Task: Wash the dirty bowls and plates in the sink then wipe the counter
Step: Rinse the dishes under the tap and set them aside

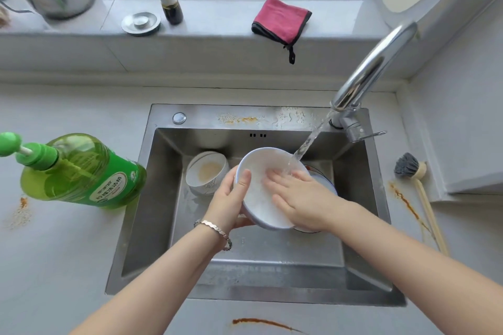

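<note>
Over the steel sink (163, 198) my left hand (230, 202) grips the rim of a tilted white bowl (258, 198), thumb on the inside. My right hand (299, 198) lies flat inside the bowl with straight fingers, under the water stream (307, 144) from the tap (373, 68). A dirty white bowl (206, 174) with brownish residue lies on its side at the sink's back left. A plate (326, 182) with a blue rim sits under the held bowl, mostly hidden.
A green dish soap bottle (81, 171) stands left of the sink. On the right counter lies a dish brush (413, 171). A pink cloth (281, 20), spray bottle (170, 3) and sink plug (140, 23) sit on the sill. Orange stains (261, 322) mark the counter.
</note>
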### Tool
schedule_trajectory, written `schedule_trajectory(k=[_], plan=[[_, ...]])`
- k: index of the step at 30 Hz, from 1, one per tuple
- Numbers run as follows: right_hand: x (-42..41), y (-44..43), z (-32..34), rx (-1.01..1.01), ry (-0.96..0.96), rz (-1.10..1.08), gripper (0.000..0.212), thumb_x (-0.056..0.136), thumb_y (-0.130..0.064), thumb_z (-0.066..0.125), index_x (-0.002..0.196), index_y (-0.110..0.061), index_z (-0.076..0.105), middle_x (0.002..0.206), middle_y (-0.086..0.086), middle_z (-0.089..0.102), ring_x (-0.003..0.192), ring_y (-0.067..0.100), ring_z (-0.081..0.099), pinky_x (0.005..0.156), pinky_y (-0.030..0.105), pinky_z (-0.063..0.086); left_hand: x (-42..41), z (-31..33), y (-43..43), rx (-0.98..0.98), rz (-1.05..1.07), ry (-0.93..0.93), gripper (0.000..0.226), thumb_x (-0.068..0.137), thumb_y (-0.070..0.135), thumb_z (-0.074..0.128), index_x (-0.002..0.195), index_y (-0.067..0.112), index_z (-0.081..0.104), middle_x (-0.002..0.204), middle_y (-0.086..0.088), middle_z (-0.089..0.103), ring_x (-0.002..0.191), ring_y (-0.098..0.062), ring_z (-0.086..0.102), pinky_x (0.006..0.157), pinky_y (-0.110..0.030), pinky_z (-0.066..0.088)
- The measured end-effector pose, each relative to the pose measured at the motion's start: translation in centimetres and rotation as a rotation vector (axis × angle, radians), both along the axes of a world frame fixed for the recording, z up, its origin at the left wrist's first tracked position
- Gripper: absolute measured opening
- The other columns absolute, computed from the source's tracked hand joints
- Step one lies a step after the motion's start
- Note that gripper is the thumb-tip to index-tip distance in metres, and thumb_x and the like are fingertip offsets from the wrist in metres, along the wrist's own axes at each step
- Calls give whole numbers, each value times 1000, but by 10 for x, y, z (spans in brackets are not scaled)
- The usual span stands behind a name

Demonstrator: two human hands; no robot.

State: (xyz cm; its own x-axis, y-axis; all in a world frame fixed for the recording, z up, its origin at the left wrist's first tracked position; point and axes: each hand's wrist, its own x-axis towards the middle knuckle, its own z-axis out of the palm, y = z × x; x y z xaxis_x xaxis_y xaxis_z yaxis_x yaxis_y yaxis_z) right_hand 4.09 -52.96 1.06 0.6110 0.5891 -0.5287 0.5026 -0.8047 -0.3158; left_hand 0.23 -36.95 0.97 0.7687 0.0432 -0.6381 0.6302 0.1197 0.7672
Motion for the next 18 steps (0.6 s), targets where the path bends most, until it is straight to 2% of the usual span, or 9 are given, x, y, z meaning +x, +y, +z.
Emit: schedule_trajectory(k=[2, 4, 6, 7, 10, 11, 13, 16, 18], plan=[[-4, 13, 4, 145, 142, -53, 47, 102, -23, 20, 149, -18, 18, 157, -2, 15, 144, 8, 11, 116, 25, 6, 1, 0, 3, 14, 10, 3, 29, 87, 51, 45, 113, 42, 53, 110, 7, 65, 91, -13, 66, 59, -30, 55], [-13, 17, 14, 243, 302, -78, 44, 102, -22, 21, 146, -20, 27, 155, -3, 25, 141, 9, 19, 109, 13, 6, 1, 4, 11, 42, 22, 9, 28, 90, 50, 43, 114, 40, 53, 108, 7, 64, 90, -13, 65, 56, -30, 55], [-23, 11, 15, 247, 342, -80, 43, 103, -24, 20, 143, -25, 35, 153, -4, 28, 140, 9, 22, 99, 5, 7, -1, 6, 20, 110, 55, 8, 29, 91, 47, 44, 116, 35, 53, 105, 9, 61, 88, -12, 63, 52, -29, 56], [-27, 6, 13, 263, 330, -108, 42, 103, -26, 21, 141, -26, 38, 152, -5, 29, 140, 8, 22, 99, 5, 8, -1, 5, 25, 166, 75, 0, 28, 91, 46, 46, 116, 34, 53, 104, 10, 60, 88, -11, 61, 53, -31, 57], [-34, -11, 5, 303, 289, -235, 41, 102, -27, 24, 137, -25, 45, 147, -8, 39, 137, 2, 29, 108, 14, 18, -2, -1, 50, 406, 52, -35, 46, 77, 61, 57, 117, 39, 53, 115, 3, 59, 101, -19, 58, 73, -45, 57], [-35, -15, 3, 294, 285, -274, 41, 102, -28, 24, 136, -24, 46, 145, -7, 42, 136, 2, 32, 109, 17, 22, -3, -1, 58, 499, 5, -38, 55, 67, 68, 56, 117, 44, 52, 116, 0, 58, 105, -21, 57, 80, -47, 55], [-39, -22, -2, 263, 272, -311, 41, 102, -28, 25, 135, -22, 49, 142, -7, 46, 135, 4, 35, 110, 21, 27, -6, 1, 69, 711, -126, -4, 69, 58, 76, 50, 123, 52, 45, 111, -4, 52, 103, -23, 53, 92, -41, 48], [-42, -25, -8, 231, 258, -308, 41, 102, -29, 26, 134, -22, 50, 140, -8, 49, 132, 6, 39, 109, 24, 29, -9, 10, 74, 1034, -332, 72, 71, 70, 74, 52, 134, 51, 33, 103, -5, 36, 106, -32, 49, 92, -39, 42], [-43, -22, -10, 232, 255, -312, 40, 101, -30, 27, 133, -23, 50, 140, -8, 49, 132, 7, 39, 109, 26, 30, -12, 14, 73, 1153, -415, 61, 68, 74, 70, 49, 137, 49, 31, 102, -7, 36, 108, -35, 48, 90, -39, 43]])
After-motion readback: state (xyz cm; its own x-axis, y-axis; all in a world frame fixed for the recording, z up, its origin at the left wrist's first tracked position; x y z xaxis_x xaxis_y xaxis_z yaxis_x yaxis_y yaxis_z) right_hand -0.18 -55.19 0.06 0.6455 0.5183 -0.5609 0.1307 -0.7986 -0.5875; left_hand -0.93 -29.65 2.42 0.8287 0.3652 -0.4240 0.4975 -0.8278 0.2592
